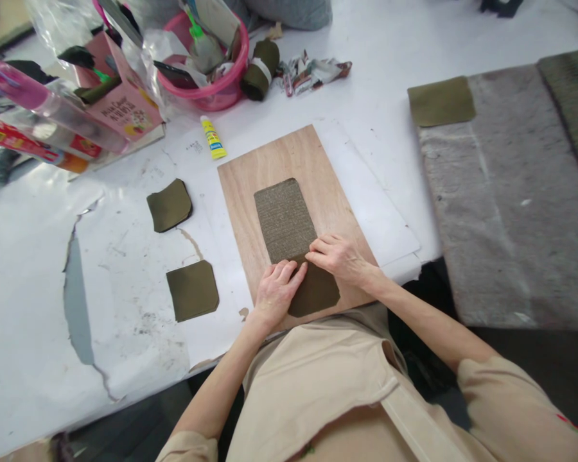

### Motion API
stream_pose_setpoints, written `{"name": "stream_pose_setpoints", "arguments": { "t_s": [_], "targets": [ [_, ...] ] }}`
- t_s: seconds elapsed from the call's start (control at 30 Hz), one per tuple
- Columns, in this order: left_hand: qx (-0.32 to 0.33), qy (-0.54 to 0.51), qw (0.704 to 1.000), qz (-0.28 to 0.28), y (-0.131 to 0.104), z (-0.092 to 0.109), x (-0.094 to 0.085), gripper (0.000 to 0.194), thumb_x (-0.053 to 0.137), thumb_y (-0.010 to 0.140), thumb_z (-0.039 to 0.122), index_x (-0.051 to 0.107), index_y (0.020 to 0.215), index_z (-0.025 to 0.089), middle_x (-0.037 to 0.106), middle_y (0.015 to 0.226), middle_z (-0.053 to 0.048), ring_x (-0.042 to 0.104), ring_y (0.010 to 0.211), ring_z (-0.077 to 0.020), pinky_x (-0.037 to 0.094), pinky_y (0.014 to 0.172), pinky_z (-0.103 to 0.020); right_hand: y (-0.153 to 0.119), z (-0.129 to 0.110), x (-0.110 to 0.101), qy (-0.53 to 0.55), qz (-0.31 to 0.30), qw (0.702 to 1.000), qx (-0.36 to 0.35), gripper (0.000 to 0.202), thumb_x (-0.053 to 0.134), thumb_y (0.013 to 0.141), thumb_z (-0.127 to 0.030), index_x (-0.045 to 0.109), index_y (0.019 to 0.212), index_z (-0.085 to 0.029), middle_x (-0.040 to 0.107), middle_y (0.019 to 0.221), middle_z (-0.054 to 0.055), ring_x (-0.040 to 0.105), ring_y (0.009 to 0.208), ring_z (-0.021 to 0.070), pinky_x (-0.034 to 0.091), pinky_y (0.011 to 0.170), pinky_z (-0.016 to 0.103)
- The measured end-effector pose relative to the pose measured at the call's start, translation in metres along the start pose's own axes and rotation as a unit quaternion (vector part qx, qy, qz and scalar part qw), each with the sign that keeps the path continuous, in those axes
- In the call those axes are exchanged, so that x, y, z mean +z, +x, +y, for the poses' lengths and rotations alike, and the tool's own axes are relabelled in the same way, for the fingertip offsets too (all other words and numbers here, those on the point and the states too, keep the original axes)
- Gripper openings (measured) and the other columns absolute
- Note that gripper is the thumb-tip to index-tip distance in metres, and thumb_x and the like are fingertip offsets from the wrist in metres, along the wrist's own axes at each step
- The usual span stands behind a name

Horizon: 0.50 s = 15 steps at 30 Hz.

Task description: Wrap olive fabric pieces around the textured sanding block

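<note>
On a wooden board lies a fabric piece with a grey-brown textured upper panel and a smooth dark olive lower panel. My left hand has its thumb and bent fingers closed on the line where the two panels meet. From the right, my right hand pinches the same line near its right end, its fingertips close to my left thumb. Whether the panels are joined or only overlap there is hidden under my fingers. Left of the board rest two small stacks of olive fabric pieces, an upper stack and a lower stack.
A yellow glue tube lies beyond the board. At the back stand a pink basket of supplies, a rolled olive strip and a pink box. An olive piece lies on a grey padded surface at right.
</note>
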<state>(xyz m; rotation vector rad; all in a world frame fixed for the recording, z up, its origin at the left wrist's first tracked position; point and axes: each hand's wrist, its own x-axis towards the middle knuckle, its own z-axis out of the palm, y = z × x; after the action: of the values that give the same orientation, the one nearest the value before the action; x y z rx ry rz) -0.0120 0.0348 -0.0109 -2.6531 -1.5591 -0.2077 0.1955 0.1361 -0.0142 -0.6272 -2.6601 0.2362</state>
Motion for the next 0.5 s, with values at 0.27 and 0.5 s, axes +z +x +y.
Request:
{"name": "stream_pose_setpoints", "arguments": {
  "t_s": [0.27,0.5],
  "targets": [
    [0.001,-0.006,1.0,-0.003,0.001,0.0,-0.002,0.035,0.052,0.094,0.018,0.056,0.129,0.018,0.063,0.114,-0.01,0.056,0.111,-0.0234,0.047,0.09,-0.035,0.008,-0.012,0.008,0.045,0.017,0.994,0.102,0.022,0.046,0.096,-0.019,0.062,0.081,-0.016,0.059,0.085,0.007,0.048,0.085,0.0192,0.039,0.08,0.032],
    [0.003,-0.013,1.0,0.01,0.001,0.0,-0.002,0.033,0.052,0.094,0.017,0.058,0.126,0.018,0.063,0.113,-0.01,0.057,0.109,-0.023,0.047,0.09,-0.035,-0.002,0.003,0.005,0.244,0.061,0.96,0.122,0.015,0.053,0.096,-0.023,0.067,0.096,-0.02,0.063,0.095,0.006,0.054,0.096,0.0194,0.048,0.085,0.034]
  ]
}}
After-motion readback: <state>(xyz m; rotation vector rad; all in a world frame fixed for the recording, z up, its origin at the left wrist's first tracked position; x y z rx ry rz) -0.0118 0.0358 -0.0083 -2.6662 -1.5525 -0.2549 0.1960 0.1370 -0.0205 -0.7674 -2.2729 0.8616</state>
